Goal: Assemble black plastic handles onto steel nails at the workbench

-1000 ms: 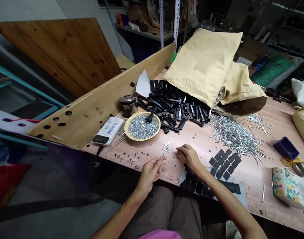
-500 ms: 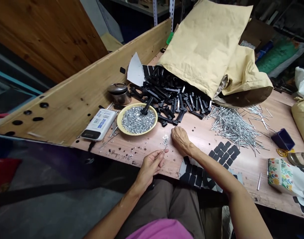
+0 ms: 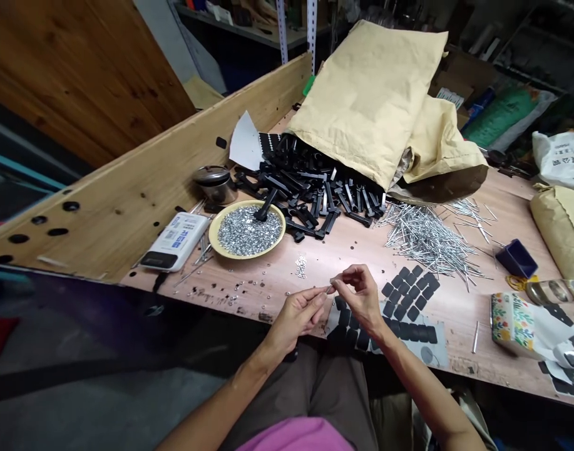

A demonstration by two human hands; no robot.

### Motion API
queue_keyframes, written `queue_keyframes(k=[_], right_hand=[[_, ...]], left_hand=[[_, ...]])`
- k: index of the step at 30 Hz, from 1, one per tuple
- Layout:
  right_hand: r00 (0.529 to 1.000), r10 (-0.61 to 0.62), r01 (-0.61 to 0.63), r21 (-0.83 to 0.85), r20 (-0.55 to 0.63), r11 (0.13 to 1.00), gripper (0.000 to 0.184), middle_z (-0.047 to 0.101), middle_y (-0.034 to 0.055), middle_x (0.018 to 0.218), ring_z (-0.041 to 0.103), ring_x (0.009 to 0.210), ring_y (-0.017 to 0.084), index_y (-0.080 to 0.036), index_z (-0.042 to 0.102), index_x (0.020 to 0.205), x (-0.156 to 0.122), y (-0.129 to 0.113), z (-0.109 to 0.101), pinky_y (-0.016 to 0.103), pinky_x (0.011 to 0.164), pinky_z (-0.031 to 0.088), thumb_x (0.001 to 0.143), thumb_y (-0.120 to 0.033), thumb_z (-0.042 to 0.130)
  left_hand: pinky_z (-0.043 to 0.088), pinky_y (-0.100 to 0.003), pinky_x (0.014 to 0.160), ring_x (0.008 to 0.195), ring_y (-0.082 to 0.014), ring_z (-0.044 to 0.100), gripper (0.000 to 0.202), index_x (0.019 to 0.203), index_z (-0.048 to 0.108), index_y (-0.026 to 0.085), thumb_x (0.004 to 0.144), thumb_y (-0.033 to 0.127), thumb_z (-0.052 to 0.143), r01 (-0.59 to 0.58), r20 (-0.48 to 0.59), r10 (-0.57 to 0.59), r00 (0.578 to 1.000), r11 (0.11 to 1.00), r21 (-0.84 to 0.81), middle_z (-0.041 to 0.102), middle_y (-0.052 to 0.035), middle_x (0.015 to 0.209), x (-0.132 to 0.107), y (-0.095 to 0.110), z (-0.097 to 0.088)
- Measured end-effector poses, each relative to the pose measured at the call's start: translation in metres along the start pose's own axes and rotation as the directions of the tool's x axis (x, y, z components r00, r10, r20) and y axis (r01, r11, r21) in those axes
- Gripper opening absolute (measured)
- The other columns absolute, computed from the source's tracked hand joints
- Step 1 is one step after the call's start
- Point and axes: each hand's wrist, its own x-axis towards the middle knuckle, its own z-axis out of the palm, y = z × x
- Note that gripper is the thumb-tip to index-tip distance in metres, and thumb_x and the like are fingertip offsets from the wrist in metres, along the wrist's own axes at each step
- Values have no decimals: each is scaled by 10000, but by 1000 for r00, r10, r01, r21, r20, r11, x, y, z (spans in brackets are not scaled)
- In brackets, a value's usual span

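Note:
Just over the front edge of the table, my left hand (image 3: 300, 318) is closed on a thin metal rod (image 3: 329, 290), most of it hidden by the fingers. My right hand (image 3: 360, 295) meets it there, thumb and fingertips pinched at the rod's end. Whatever small thing lies in that pinch is too small to make out. Beyond both hands, a small cluster of metal nuts (image 3: 300, 267) lies on the tabletop. A yellow bowl (image 3: 215, 245) heaped with similar small metal pieces stands farther left, a black plastic part (image 3: 266, 205) resting in it.
Behind the bowl, black plastic parts (image 3: 315, 194) spill from a large paper sack (image 3: 362, 94). A pile of long metal rods (image 3: 422, 238) lies right. Black pads (image 3: 411, 291) sit near my right forearm. A white device (image 3: 176, 241) and lidded metal pot (image 3: 216, 185) stand left.
My right hand has left the tabletop beside the nut cluster and come back to my left hand, its fingertips now at the rod's end. The view has shifted slightly.

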Motion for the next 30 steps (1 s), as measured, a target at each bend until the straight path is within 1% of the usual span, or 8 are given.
queue_keyframes(k=[5, 11, 13, 18, 21, 24, 27, 30], right_hand=[[994, -106, 105, -40, -28, 994, 185, 648, -25, 719, 655, 588, 122, -227, 439, 853, -9, -4, -14, 290, 654, 551, 801, -275, 610], [957, -285, 287, -310, 55, 906, 24, 667, 12, 738, 657, 704, 141, -216, 533, 820, -22, -10, -31, 280, 675, 539, 818, -198, 548], [962, -274, 266, -273, 10, 925, 46, 664, 8, 737, 662, 693, 139, -217, 516, 828, -26, -12, -32, 280, 677, 544, 815, -199, 557], [981, -145, 137, -68, -131, 988, 189, 647, -28, 706, 664, 598, 131, -229, 425, 840, -32, -11, -30, 279, 626, 559, 799, -239, 608], [964, -231, 212, -138, -133, 967, 149, 655, -13, 729, 665, 631, 133, -231, 442, 850, -36, -7, -33, 286, 644, 557, 817, -217, 586], [908, -419, 381, -349, -35, 856, 57, 667, 25, 763, 658, 710, 151, -227, 506, 838, -39, -4, -41, 307, 676, 551, 841, -180, 540], [856, -505, 497, -448, 113, 743, 97, 672, 48, 785, 643, 761, 163, -218, 575, 851, -40, -4, -48, 315, 690, 545, 861, -153, 504], [886, -450, 444, -477, 109, 758, 129, 660, 54, 815, 634, 758, 152, -207, 632, 912, -39, -9, -53, 289, 686, 537, 882, -190, 508]], left_hand=[[100, -180, 349, 344, -4, 166, 643, 1042, 655, 104, 592, 561, 705, -2, 36, 2, 999, 1000, 5, 359, 110, 436, -1, -3, 13], [111, -184, 350, 333, -4, 169, 635, 1029, 660, 100, 606, 573, 687, -21, 58, 17, 998, 997, 73, 363, 108, 434, -4, -5, 21], [126, -183, 353, 340, -9, 183, 640, 1025, 664, 95, 603, 575, 686, -34, 68, 27, 997, 994, 101, 362, 106, 434, -5, -5, 24], [143, -180, 359, 357, -21, 206, 658, 1023, 675, 92, 590, 588, 679, -55, 73, 44, 996, 986, 159, 360, 101, 432, -6, -4, 33], [140, -182, 355, 351, -22, 192, 684, 1071, 660, 89, 600, 585, 669, -48, 71, 36, 997, 983, 177, 367, 101, 431, -6, -7, 36], [161, -188, 357, 358, -35, 209, 682, 1147, 631, 105, 638, 558, 647, -69, 37, 63, 997, 972, 224, 368, 97, 436, -7, -11, 38], [239, -202, 393, 410, -61, 296, 546, 1088, 679, 126, 675, 482, 639, -190, -25, 208, 978, 929, 317, 382, 74, 448, -8, -14, 39], [278, -215, 428, 444, -74, 339, 446, 993, 724, 127, 674, 430, 650, -248, -24, 278, 960, 890, 383, 402, 59, 451, -9, -14, 39]])
